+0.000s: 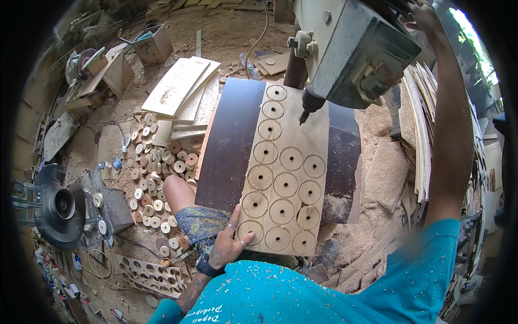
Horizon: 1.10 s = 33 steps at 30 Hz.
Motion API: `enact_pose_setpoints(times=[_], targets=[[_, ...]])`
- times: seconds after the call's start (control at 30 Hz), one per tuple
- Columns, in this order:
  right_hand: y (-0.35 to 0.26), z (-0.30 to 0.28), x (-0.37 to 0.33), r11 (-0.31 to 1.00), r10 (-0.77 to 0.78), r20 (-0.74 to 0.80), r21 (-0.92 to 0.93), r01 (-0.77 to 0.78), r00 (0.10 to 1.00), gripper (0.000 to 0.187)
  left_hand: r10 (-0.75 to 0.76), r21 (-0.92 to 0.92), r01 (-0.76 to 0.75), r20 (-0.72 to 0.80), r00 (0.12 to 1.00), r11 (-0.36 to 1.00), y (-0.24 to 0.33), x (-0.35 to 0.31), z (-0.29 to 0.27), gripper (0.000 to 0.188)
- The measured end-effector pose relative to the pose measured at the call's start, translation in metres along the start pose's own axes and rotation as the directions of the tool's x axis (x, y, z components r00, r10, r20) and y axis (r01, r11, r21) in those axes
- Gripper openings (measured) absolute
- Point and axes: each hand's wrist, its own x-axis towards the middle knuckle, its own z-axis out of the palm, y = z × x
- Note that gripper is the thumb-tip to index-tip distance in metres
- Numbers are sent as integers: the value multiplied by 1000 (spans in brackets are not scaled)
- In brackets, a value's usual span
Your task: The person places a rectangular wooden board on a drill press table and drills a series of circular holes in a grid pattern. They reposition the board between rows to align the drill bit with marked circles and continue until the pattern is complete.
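My left hand (229, 245) grips the near left corner of a pale plywood board (291, 110), its thumb on top and a finger along the side edge. Several ring-shaped cuts, each with a dark centre hole, mark the board in rows. It lies on a dark brown panel (229, 135). Over the board's uncut far right part hangs the drill press chuck (313, 101), its pointed bit (304, 117) seemingly above the wood. At the upper right, my right hand (423, 19) is raised with bent fingers around the drill press lever, partly cut off by the picture's rim.
Loose wooden discs (156, 167) are heaped on the left, beside stacked pale boards (178, 86). A dark fan (62, 204) stands far left; a board with cut-out holes (151, 275) lies below. Long wood strips (418, 124) lean at right. Sawdust covers the floor.
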Motion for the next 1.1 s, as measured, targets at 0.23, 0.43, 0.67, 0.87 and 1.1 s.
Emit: enact_pose_setpoints(times=[0.23,0.43,0.67,0.87,1.1], targets=[[-6,7,4,1000,11,70,27,-13,997,32,78,31,-82,99,992,996,-4,25,-31,84],[-12,9,-26,975,-151,-63,-172,138,987,32,-74,-222,69,-15,997,972,-6,16,-9,75],[-34,-4,-12,967,165,190,163,-196,968,31,-543,-729,-122,-600,588,673,-38,0,-61,65],[-43,16,-42,991,-115,-4,-67,114,993,32,-145,-342,-144,-692,707,929,-41,19,-49,58],[15,-16,12,982,78,13,-174,-74,997,48,-108,-331,-65,-480,871,941,-59,77,-166,42]])
